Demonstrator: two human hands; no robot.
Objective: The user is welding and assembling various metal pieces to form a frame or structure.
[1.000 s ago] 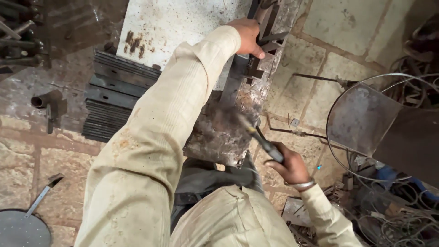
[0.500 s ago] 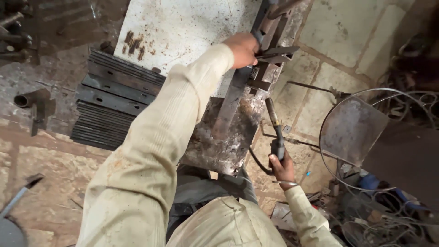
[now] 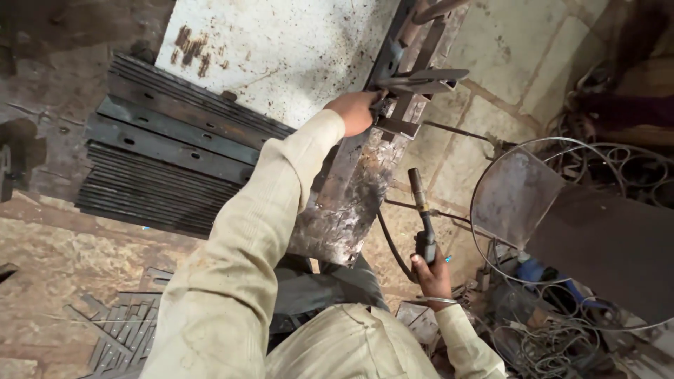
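The left hand (image 3: 354, 112) was extended forward at the end of a cream-sleeved arm, its fingers closed on a small dark metal bracket piece (image 3: 393, 125) at the far end of the spattered steel work plate (image 3: 351, 203). The bracket piece lay against a dark steel frame assembly (image 3: 414, 77) that ran diagonally away from the plate. The exact contact between the fingertips and the bracket was partly hidden by the back of the hand; it appeared to be a pinch grip.

The right hand (image 3: 432, 275) was held low and near the body, with a metal bangle on the wrist. Its fingers were wrapped firmly around the dark handle of a welding torch (image 3: 421, 217). The torch pointed upward and away, with its brass-coloured neck and nozzle clear of the plate edge, just beside it and not touching. A black cable (image 3: 388, 242) curved from the handle down toward the floor.

To the left of the plate lay a stack of flat black steel bars (image 3: 161, 168), several with drilled holes. A pale, speckled sheet (image 3: 281, 49) lay beyond the stack. To the right stood a round wire frame (image 3: 484, 175) around a grey metal panel, on stone paving.
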